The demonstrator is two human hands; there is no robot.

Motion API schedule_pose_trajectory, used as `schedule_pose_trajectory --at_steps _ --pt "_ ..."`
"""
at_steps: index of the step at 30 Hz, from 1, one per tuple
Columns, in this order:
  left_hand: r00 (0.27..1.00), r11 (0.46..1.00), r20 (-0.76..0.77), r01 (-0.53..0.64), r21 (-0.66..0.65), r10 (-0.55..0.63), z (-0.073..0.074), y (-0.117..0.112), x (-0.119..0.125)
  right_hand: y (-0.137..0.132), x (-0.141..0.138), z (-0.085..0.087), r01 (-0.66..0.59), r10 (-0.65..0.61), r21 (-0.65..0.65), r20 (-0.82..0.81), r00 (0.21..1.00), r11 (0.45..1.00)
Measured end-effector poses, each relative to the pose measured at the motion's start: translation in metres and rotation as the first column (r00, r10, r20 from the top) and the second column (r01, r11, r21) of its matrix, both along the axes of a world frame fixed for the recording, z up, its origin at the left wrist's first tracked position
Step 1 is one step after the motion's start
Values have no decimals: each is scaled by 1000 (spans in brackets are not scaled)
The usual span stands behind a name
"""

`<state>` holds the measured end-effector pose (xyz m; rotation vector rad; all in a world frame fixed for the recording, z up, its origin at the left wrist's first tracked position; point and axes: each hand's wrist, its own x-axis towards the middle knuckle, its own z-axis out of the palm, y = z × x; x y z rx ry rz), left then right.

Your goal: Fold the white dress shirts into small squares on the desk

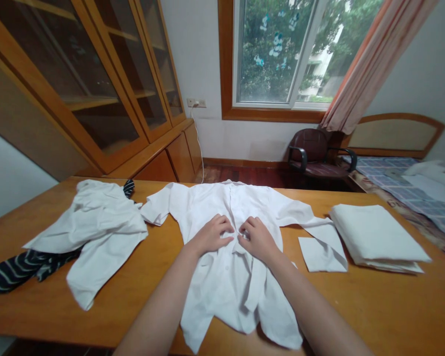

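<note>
A white long-sleeved shirt lies front side up on the wooden table, collar toward the far edge and sleeves spread to both sides. A loose strip of white cloth hangs in a fold below the waist. On the left of the button front, my left hand has its fingers curled onto the cloth. Across from it, my right hand pinches the cloth at the button edge. The fingertips of both hands nearly meet, and the button between them is too small to make out.
A crumpled white garment lies at the left over a black-and-white striped cloth. At the right, a folded white cloth sits beside a small white square under the shirt's cuff. Beyond the table stands an armchair.
</note>
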<state>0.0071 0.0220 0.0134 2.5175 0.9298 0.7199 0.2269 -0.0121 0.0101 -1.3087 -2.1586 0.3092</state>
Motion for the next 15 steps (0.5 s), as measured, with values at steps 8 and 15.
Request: schedule_pose_trajectory --at_steps 8,15 --pt "998 997 -28 51 55 -50 2 3 -1 4 2 -4 49 -51 -20 -97 994 999" --pt "998 998 -61 24 56 -21 6 3 0 0 6 -4 122 -145 -123 -205 968 985"
